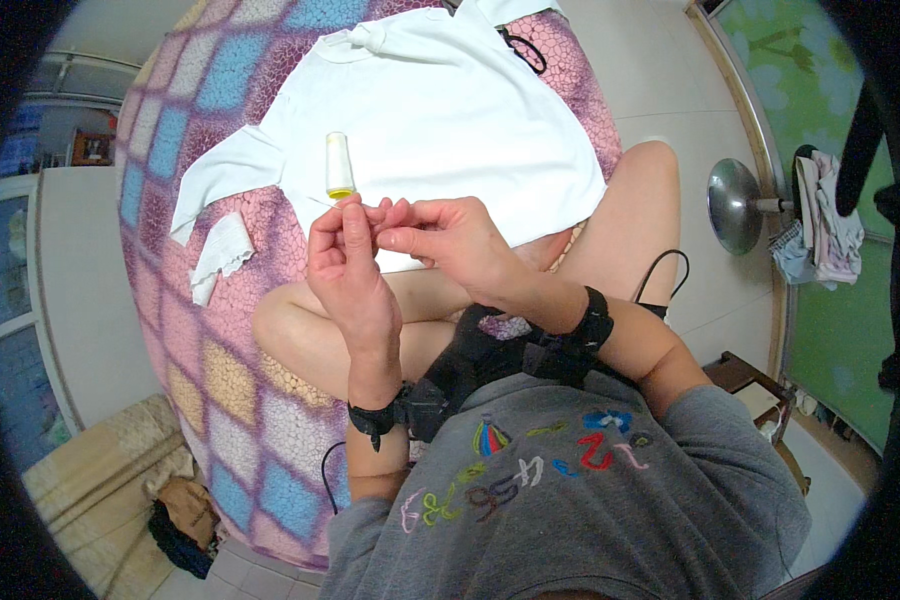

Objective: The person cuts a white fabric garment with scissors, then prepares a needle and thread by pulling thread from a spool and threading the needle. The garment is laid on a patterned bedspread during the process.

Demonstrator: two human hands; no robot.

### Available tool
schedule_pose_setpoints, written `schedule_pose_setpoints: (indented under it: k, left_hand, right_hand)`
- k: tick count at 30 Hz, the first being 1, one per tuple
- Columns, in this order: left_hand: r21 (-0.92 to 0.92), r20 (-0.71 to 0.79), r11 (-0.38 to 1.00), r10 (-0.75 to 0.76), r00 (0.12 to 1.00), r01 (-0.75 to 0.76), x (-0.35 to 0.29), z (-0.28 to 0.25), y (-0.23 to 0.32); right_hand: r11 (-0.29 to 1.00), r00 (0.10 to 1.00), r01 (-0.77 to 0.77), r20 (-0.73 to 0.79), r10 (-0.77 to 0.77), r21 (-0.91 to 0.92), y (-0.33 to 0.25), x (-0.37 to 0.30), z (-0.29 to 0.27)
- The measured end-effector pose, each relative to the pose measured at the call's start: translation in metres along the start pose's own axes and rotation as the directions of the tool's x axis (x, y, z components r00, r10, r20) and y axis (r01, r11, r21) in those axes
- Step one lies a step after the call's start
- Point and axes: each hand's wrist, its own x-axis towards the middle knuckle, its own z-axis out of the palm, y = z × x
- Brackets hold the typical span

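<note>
In front of my lap, my left hand (352,275) pinches with thumb and forefinger. A thin, needle-like sliver (320,202) sticks out leftward from its fingertips. My right hand (457,238) is closed in a pinch close beside the left fingertips; whatever it holds is too small to make out. Just beyond my fingers lies a cone-shaped spool of white thread (338,160) with a yellow base. It rests on a white long-sleeved top (460,110) spread out flat. A small white piece of scallop-edged fabric (224,256) lies to the left.
A plush diamond-patterned blanket (245,430) covers the surface under me. A black cord (525,50) lies by the top's far right edge. At right, a round metal stand base (735,205) is near hanging clothes (820,220). A brown bag (185,508) sits at lower left.
</note>
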Motion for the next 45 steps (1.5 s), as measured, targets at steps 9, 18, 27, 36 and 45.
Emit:
schedule_pose_setpoints:
  k: [9,18,27,36,45]
  left_hand:
    - [-0.066,0.0,0.997,-0.031,1.0,0.031,0.007,-0.013,0.004]
    - [0.005,-0.034,1.0,0.02,0.999,-0.02,0.0,0.004,0.002]
    - [-0.057,-0.033,0.998,0.008,0.999,-0.01,0.004,-0.009,0.006]
    - [-0.342,-0.062,0.924,-0.204,0.977,0.171,0.025,-0.058,0.014]
    - [-0.073,-0.17,0.997,0.016,0.985,-0.028,0.047,-0.062,-0.005]
  right_hand:
    - [0.991,0.991,-0.097,0.105,0.088,0.088,-0.008,-0.003,-0.018]
    - [0.995,0.995,-0.089,-0.049,0.087,-0.041,-0.008,-0.004,0.007]
    - [0.981,0.988,-0.142,0.078,0.133,0.131,-0.007,-0.003,-0.01]
    - [0.74,0.959,-0.029,0.227,-0.168,0.672,-0.029,-0.006,-0.049]
    - [0.806,0.924,-0.132,0.367,-0.111,0.577,-0.019,-0.013,-0.072]
